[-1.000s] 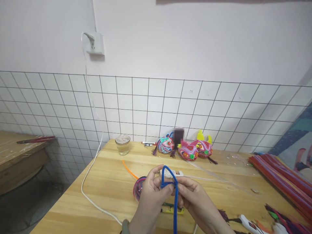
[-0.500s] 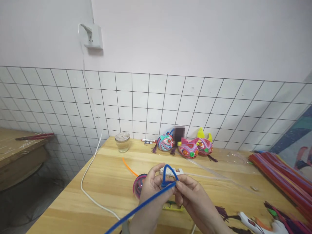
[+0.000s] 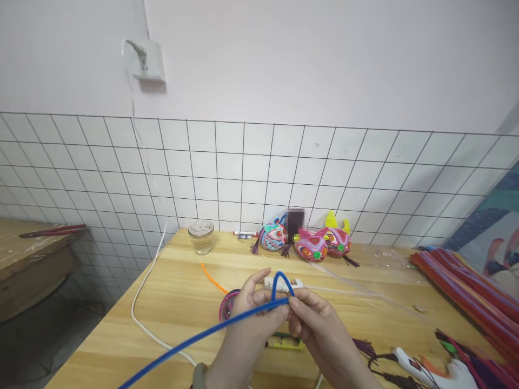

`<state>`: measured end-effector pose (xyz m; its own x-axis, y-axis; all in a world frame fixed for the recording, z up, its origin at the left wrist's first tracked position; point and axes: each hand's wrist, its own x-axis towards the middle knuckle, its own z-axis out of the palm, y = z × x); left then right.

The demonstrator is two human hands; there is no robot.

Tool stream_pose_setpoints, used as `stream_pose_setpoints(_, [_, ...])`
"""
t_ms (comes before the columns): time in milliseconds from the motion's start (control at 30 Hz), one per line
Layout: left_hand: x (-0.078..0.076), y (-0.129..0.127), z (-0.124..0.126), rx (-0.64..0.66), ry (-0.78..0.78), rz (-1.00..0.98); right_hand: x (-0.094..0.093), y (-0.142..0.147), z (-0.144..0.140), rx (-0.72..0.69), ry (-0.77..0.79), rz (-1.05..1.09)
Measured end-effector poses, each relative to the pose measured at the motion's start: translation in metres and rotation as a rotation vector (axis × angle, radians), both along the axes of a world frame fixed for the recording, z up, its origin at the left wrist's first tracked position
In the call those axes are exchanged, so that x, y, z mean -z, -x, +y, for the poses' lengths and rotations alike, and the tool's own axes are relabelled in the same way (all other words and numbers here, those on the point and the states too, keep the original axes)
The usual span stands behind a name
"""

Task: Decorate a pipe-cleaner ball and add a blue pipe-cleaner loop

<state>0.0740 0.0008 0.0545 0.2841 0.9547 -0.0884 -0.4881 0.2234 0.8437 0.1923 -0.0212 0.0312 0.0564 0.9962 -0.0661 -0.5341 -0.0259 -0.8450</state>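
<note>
A fuzzy blue pipe cleaner [image 3: 190, 342] is bent into a small upright loop above my fingers, and its long free end runs down to the lower left. My left hand [image 3: 253, 324] is closed on it at the base of the loop, index finger raised. My right hand [image 3: 314, 319] pinches the same spot between thumb and fingers. Partly hidden behind my left hand is a round patterned piece [image 3: 226, 308] in pink and dark tones. Beyond the loop lies a white device [image 3: 267, 283], and below my hands a yellow-green object [image 3: 286, 342] shows in part.
Several patterned fish-like ornaments [image 3: 311, 246] sit against the tiled wall. A lidded glass jar [image 3: 201, 237] stands at the back left, near an orange strip [image 3: 213, 280]. Striped fabric [image 3: 458, 286] lies on the right, with a white glue-gun-like tool [image 3: 409, 363]. A white cord [image 3: 140, 320] crosses the left side.
The long free end of the pipe cleaner has swung up and farther left, and the loop has become a little rounder. The camera view has shifted slightly. Both hands keep their grip.
</note>
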Motion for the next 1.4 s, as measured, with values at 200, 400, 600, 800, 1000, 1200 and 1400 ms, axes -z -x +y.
stream_pose_setpoints(200, [0.0,0.006,-0.001,0.112,-0.041,-0.072,-0.006,-0.002,0.0,0.037,0.008,0.028])
stream_pose_setpoints(400, [-0.006,0.01,-0.003,0.136,-0.031,-0.095,-0.009,-0.003,0.001,0.094,0.035,0.06])
stream_pose_setpoints(600, [-0.001,0.013,0.003,0.14,-0.008,-0.058,-0.011,-0.004,0.0,0.136,0.038,0.048])
stream_pose_setpoints(800, [0.001,0.013,0.005,0.129,0.031,-0.022,-0.009,-0.005,0.0,0.131,0.051,0.037])
stream_pose_setpoints(1000, [0.0,0.015,0.008,0.104,0.047,-0.028,-0.013,-0.006,0.0,0.108,0.042,-0.001])
stream_pose_setpoints(1200, [0.001,0.015,0.012,0.096,0.038,-0.024,-0.015,-0.008,0.0,0.082,0.026,-0.018])
stream_pose_setpoints(1400, [0.003,0.016,0.01,0.089,0.024,-0.03,-0.012,-0.01,0.001,0.073,0.028,-0.048])
